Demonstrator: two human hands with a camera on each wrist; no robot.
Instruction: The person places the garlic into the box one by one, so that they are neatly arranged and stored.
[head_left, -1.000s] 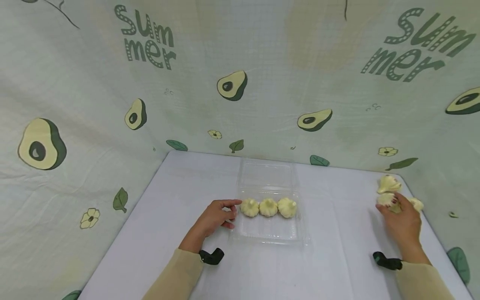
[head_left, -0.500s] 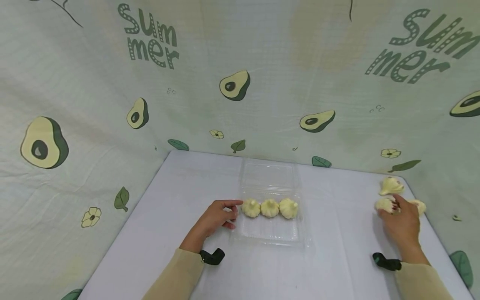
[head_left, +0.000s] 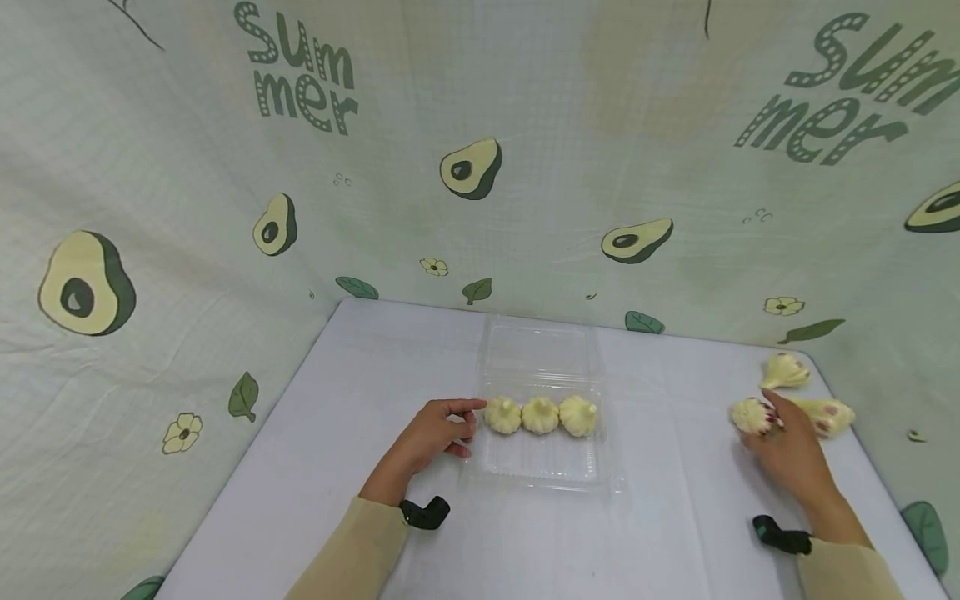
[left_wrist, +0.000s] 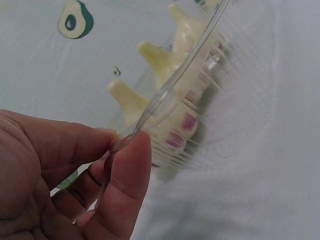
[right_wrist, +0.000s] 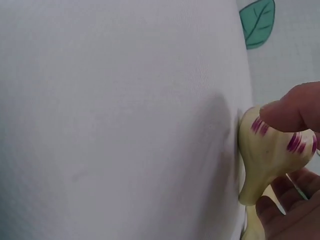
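A clear plastic clamshell container (head_left: 536, 462) lies with its lid (head_left: 538, 346) folded back. In its base, three garlic bulbs (head_left: 540, 416) stand in a row along the hinge side. My left hand (head_left: 437, 432) pinches the container's left rim between thumb and index finger, as the left wrist view shows. Far to the right, my right hand (head_left: 793, 446) holds a garlic bulb (right_wrist: 275, 145) with purple marks, thumb on one side and fingers on the other. Two more garlic bulbs lie close by: one behind the hand (head_left: 785, 371), another to its right (head_left: 828, 417).
A white-covered table (head_left: 660, 533) carries everything. Its far edge and right edge meet a hanging cloth (head_left: 540, 108) printed with avocados, leaves and lettering. A black strap-on device (head_left: 425, 512) sits at the left wrist, a similar device (head_left: 780, 534) at the right.
My right hand has moved a little left with the garlic bulb, away from the other two, baring more of the one on the right. My left hand keeps its place on the container.
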